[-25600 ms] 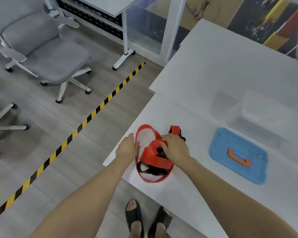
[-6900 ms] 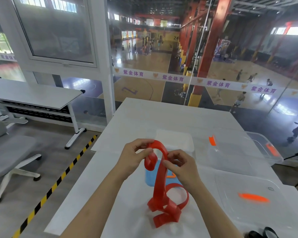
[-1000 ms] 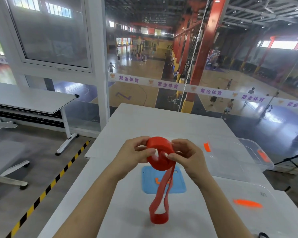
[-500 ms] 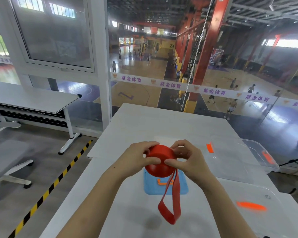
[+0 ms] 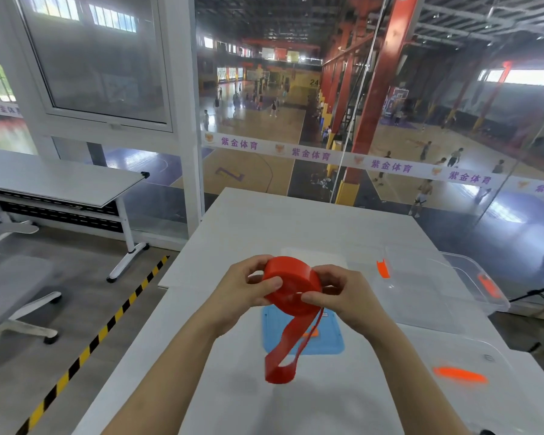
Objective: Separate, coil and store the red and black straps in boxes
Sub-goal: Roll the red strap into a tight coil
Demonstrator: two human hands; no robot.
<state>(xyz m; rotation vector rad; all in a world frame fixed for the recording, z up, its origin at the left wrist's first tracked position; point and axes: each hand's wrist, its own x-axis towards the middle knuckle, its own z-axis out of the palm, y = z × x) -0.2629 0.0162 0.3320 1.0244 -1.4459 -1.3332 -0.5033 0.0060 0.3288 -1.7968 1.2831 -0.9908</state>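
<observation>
Both hands are closed around one red strap (image 5: 291, 288), rolled into a fat coil up in the air above the desk (image 5: 239, 400). The left hand (image 5: 244, 291) pinches its left side; the right hand (image 5: 343, 296) pinches its right. One loose loop hangs down. Below lies one blue lid (image 5: 333, 339). One clear box (image 5: 437, 284) sits to the right.

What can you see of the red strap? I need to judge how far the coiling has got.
The red strap is a flat, smooth, rubbery-looking band, mostly wound into a thick round coil held above the white table. The left hand pinches it from one side, the right hand from the other. A short doubled loop hangs uncoiled below, over the blue lid; whether its end touches the table is unclear.
</observation>
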